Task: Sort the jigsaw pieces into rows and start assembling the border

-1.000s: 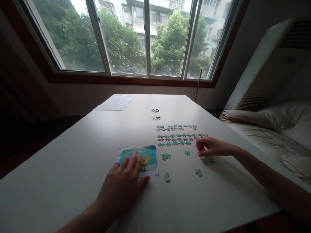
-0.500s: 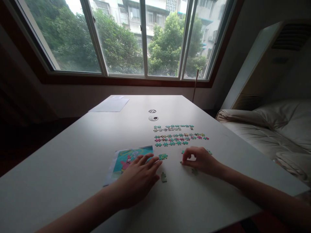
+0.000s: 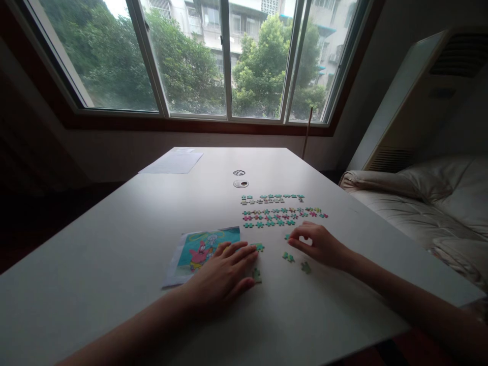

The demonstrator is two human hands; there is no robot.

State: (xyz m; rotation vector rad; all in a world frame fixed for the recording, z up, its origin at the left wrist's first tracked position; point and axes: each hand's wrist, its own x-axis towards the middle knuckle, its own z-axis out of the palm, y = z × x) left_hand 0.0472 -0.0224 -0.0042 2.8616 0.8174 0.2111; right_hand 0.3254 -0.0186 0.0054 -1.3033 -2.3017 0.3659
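Observation:
My left hand lies flat with fingers spread on the white table, covering the right part of a cartoon picture card. Its fingertips touch a green puzzle piece, and another piece sits by the thumb. My right hand rests to the right with fingers curled in a pinch; what it holds is hidden. Two loose green pieces lie just in front of it. Rows of sorted puzzle pieces lie farther back.
A sheet of paper lies at the far left of the table. Two round cable holes sit mid-table. A pale sofa stands right of the table, a tall white unit behind it, and windows beyond.
My right hand came in from the right-hand pieces toward the middle, then drew back slightly, leaving a green piece in front of it. My left hand slid right across the card to the loose pieces.

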